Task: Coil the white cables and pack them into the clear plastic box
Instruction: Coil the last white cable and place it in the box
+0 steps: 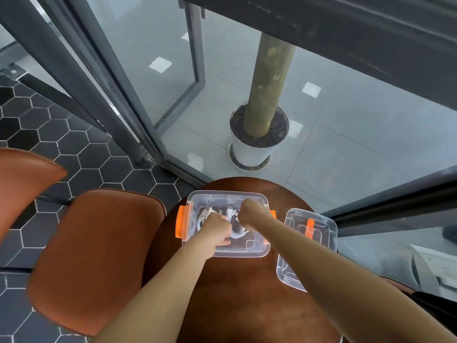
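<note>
White cables [236, 220] lie inside the box [223, 193], a loose bundle of loops at its middle, with a second strand toward the left wall. The bundle's long axis runs roughly near to far, a plug end pointing to the far wall. It sits between the two hands, touching both. The left hand [217, 232] is at the bundle's near-left side, fingers curled and gripping the cables. The right hand [252, 214] is at its far-right side, knuckles up and fingers curled downward out of sight; whether they hold a strand cannot be told. The left hand appears the better placed to press the loops flat, since the bundle lies just to its right. The box stands on the far part of the round counter [235, 298]. The lid [291, 268] lies just right of the box. A chair [99, 256] stands left of the counter.
</note>
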A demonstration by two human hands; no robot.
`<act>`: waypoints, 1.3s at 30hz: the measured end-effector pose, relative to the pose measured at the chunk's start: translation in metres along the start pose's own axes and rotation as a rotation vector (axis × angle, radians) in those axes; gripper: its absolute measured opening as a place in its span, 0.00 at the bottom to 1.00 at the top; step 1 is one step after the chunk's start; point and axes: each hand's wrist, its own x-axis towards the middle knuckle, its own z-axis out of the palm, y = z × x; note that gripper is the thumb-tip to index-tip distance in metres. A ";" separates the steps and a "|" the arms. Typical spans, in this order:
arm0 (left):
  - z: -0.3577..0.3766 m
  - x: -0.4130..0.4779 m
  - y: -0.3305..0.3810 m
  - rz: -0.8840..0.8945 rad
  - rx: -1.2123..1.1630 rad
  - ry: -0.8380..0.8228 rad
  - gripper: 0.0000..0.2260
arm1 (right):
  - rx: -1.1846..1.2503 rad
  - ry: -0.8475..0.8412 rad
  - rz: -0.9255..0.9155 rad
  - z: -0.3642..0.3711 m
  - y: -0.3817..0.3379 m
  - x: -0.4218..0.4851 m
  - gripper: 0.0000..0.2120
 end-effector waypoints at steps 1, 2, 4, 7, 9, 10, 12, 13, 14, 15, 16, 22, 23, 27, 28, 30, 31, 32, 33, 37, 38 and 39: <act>0.001 0.000 -0.001 -0.015 -0.012 -0.006 0.17 | -0.020 -0.021 -0.015 -0.001 -0.001 0.000 0.11; 0.002 0.000 -0.002 -0.028 -0.023 -0.008 0.17 | -0.031 -0.039 -0.022 0.000 -0.002 0.000 0.12; 0.004 0.004 -0.004 -0.032 -0.014 -0.006 0.17 | -0.043 -0.057 -0.032 0.001 -0.004 0.002 0.13; 0.007 0.009 -0.007 -0.011 0.084 0.009 0.14 | -0.031 -0.064 -0.036 0.000 -0.005 0.006 0.14; 0.009 0.010 -0.008 0.015 0.152 0.001 0.13 | -0.040 -0.073 -0.041 -0.001 -0.004 0.007 0.14; 0.009 0.011 -0.009 0.042 0.204 0.002 0.13 | -0.045 -0.079 -0.043 -0.003 -0.003 0.006 0.14; 0.011 0.011 -0.010 0.133 0.374 -0.002 0.15 | -0.054 -0.087 -0.049 -0.002 0.000 0.006 0.15; 0.011 0.012 -0.011 0.183 0.468 0.002 0.15 | -0.053 -0.087 -0.053 0.000 0.002 0.007 0.15; 0.012 0.015 -0.013 0.231 0.556 0.013 0.17 | -0.055 -0.087 -0.060 0.002 0.003 0.007 0.15; 0.013 0.016 -0.014 0.261 0.619 0.020 0.18 | -0.060 -0.088 -0.064 0.004 0.003 0.008 0.14; 0.013 0.017 -0.015 0.282 0.669 0.020 0.20 | -0.063 -0.088 -0.066 0.006 0.003 0.008 0.14; 0.013 0.014 -0.015 0.402 0.889 0.071 0.27 | -0.053 -0.066 -0.110 0.009 0.003 0.006 0.16; 0.013 0.014 -0.015 0.414 0.908 0.075 0.27 | -0.051 -0.056 -0.112 0.010 0.003 0.005 0.16; 0.014 0.015 -0.014 0.444 0.952 0.102 0.25 | -0.037 -0.019 -0.094 0.018 0.004 0.009 0.14; 0.015 0.014 -0.013 0.450 0.966 0.103 0.24 | -0.029 -0.015 -0.085 0.021 0.004 0.011 0.13; 0.016 0.013 -0.013 0.469 0.995 0.101 0.24 | -0.008 -0.007 -0.063 0.026 0.005 0.015 0.12; 0.016 0.013 -0.013 0.480 1.015 0.106 0.24 | -0.002 -0.008 -0.055 0.027 0.005 0.017 0.11; 0.016 0.014 -0.013 0.488 1.041 0.110 0.24 | 0.004 -0.008 -0.049 0.029 0.004 0.018 0.11; 0.017 0.014 -0.013 0.490 1.067 0.106 0.24 | 0.011 -0.007 -0.043 0.030 0.004 0.019 0.11; 0.017 0.014 -0.012 0.500 1.148 0.105 0.19 | 0.038 -0.014 -0.007 0.037 0.004 0.019 0.13; 0.017 0.013 -0.010 0.517 1.200 0.120 0.19 | 0.040 -0.016 0.002 0.039 0.004 0.020 0.13; 0.017 0.013 -0.009 0.539 1.259 0.136 0.20 | 0.044 -0.018 0.011 0.041 0.004 0.019 0.13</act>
